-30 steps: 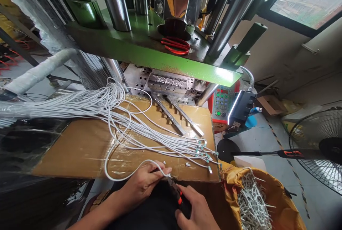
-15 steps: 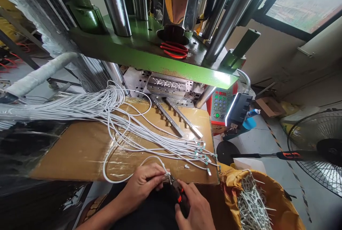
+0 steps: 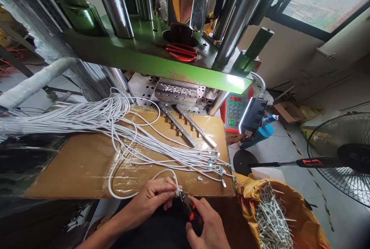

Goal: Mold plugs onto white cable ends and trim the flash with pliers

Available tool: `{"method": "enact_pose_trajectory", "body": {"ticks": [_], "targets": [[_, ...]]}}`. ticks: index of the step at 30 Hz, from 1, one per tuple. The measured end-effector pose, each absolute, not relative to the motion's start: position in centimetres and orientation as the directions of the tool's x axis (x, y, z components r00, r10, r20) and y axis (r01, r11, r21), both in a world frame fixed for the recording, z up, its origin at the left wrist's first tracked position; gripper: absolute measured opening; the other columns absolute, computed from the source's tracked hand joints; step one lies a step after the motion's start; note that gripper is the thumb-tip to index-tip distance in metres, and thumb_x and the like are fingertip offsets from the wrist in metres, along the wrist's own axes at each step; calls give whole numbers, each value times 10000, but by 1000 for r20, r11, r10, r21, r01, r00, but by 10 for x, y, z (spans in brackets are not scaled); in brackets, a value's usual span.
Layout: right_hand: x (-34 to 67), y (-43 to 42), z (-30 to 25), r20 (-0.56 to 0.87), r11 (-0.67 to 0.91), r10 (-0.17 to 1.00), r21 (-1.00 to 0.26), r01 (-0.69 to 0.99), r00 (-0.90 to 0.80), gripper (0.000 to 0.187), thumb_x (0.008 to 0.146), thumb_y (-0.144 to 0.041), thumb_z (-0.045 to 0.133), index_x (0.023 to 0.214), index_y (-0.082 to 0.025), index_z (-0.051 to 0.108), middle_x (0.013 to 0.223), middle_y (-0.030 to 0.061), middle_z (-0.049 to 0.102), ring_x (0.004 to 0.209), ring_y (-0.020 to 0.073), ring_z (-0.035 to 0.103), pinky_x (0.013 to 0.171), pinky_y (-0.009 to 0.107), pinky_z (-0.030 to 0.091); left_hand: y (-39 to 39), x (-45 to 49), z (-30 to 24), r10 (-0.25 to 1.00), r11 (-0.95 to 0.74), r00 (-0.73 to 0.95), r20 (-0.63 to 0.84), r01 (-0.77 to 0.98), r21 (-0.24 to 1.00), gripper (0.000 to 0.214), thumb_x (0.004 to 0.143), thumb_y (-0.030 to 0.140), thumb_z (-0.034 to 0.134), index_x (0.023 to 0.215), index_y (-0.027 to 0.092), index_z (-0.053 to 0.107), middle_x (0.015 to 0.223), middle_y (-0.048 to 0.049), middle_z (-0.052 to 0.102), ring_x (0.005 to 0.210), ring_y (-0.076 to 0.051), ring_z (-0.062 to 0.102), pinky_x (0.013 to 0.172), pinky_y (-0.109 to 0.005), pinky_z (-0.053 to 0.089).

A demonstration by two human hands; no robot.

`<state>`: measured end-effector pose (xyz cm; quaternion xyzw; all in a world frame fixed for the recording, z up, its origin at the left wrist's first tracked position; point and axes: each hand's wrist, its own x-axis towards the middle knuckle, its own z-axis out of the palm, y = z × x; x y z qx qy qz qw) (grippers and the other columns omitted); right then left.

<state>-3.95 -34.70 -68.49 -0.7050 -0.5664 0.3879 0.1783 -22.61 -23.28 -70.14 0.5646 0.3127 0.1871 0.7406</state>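
My left hand (image 3: 157, 195) pinches the end of a white cable (image 3: 175, 177) over the front edge of the cardboard. Black pliers or cutters with orange marks (image 3: 189, 210) are in my right hand (image 3: 209, 220), its fingers wrapped round the handles. Their jaws meet the small white piece (image 3: 178, 192) at the cable end, close to my left fingertips. Whether the jaws are fully closed is too small to tell. Across the cardboard (image 3: 81, 168) lies a bundle of white cables (image 3: 162, 150), the connector ends (image 3: 216, 162) toward the right.
Two metal bars (image 3: 196, 125) lie behind the cables, before the green press (image 3: 162, 68). Red-handled scissors or pliers (image 3: 183, 52) rest on the press. A yellow bag of white scraps (image 3: 273, 218) stands at right, near a fan (image 3: 347, 160). A control panel (image 3: 233, 110) is behind.
The whole view has shifted slightly, so things appear a little further left. Both hands keep their grip, the tool's jaws still at the cable end.
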Motion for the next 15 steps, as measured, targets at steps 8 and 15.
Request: {"method": "enact_pose_trajectory", "body": {"ticks": [8,15], "targets": [[-36,-347,-684,-336,-245,942,-732,635,-24,602,665,-111,534,1260,-183,593,947,52,651,819,179,652,729,241,501,-231,-223,-701,575,385,770,-277,44,922,272,880,387,617,815,149,731,812,-23,522,618,-102,524,562,-213,439],[-37,-350,-691,-262,-201,965,-751,629,-4,466,714,-110,524,1154,-181,664,853,50,680,776,177,654,728,238,496,-237,-218,-704,596,464,705,-384,88,881,331,838,427,673,996,138,709,612,25,498,460,-52,374,393,-157,235]]}}
